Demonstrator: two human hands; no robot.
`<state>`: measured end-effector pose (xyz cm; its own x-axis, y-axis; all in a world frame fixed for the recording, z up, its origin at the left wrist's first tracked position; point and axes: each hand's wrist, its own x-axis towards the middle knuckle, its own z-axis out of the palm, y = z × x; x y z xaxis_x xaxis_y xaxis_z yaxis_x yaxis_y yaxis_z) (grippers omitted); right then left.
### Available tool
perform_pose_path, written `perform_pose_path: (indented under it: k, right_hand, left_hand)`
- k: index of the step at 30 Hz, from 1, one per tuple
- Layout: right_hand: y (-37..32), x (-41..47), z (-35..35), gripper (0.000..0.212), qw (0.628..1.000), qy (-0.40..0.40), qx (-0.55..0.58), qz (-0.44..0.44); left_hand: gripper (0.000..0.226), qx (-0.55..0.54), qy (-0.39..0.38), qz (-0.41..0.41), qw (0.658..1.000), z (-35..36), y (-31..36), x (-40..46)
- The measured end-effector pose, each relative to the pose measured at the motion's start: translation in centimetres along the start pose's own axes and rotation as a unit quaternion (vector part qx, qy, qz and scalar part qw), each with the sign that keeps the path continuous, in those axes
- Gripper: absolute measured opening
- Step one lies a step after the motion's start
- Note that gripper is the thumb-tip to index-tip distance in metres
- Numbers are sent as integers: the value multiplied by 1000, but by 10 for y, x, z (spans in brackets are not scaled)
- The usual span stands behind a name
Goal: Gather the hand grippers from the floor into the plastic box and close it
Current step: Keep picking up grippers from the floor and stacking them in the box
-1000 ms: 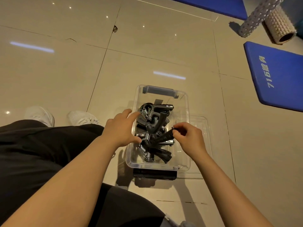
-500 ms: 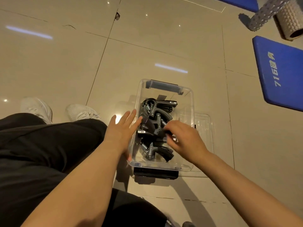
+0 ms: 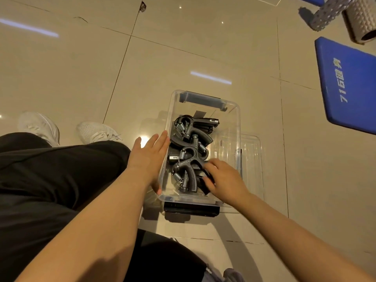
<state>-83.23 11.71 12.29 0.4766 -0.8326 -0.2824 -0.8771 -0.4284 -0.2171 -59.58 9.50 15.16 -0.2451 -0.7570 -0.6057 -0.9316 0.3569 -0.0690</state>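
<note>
While no gripper shows on the beige tiled floor (image 3: 183,53), the black spring-loaded hand grippers (image 3: 190,157) lie heaped in the clear rectangular plastic box (image 3: 237,119) at frame centre. Gathering looks done; closing remains. A clear flat lid (image 3: 252,159) lies partly under the box's right side. Left hand (image 3: 151,157), fingers straight, presses flat on the box's left wall. Right hand (image 3: 225,180) reaches inside, fingertips on one gripper's handle; pinch or mere touch, cannot tell.
</note>
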Motion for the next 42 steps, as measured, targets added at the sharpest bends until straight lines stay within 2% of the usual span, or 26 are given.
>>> perform_pose_path:
  k: [2,3,4,6,9,13,15,19,28,31,34,37,39,42]
  right_hand:
    - [-19,20,17,70,986,-41,33,158]
    - [-25,27,25,82,977,-70,24,200]
    - [-30,31,32,90,971,-87,15,224]
    - [-35,32,42,90,969,-73,20,234]
    - [-26,29,42,84,979,-32,27,200]
    - [-1,25,30,81,1000,-16,-22,3]
    - [3,28,29,80,996,-40,-71,-46]
    - [0,38,34,79,988,-122,-97,7]
    - [-2,37,37,80,986,-117,-115,21]
    - [-6,34,33,82,985,-123,-114,26]
    - [-4,20,23,83,992,-98,-54,62]
    - [-6,-2,5,68,987,15,95,127]
    - [-11,-18,-7,52,960,90,198,175]
    - [-20,-38,-19,33,909,154,311,231]
  left_hand:
    - [141,-2,-3,-4,1000,1,1,-1]
    - [140,-4,-2,-4,1000,1,2,-1]
    - [140,-5,-3,-4,1000,0,2,-2]
    - [139,-8,-5,-2,1000,0,2,-2]
    - [139,-1,-5,0,1000,1,1,0]
    - [139,0,-11,2,1000,-1,2,1]
    - [140,-2,-9,1,1000,-1,2,0]
    - [140,-8,0,-2,1000,0,2,0]
    - [141,-29,-4,0,1000,-1,3,0]
    - [133,-81,-3,-4,997,-4,5,1]
    - [112,-149,23,-10,988,-13,10,5]
    - [93,-186,47,-10,981,-23,14,8]
    - [79,-182,56,-1,982,-30,16,5]
    - [54,-153,104,12,983,-43,13,-11]
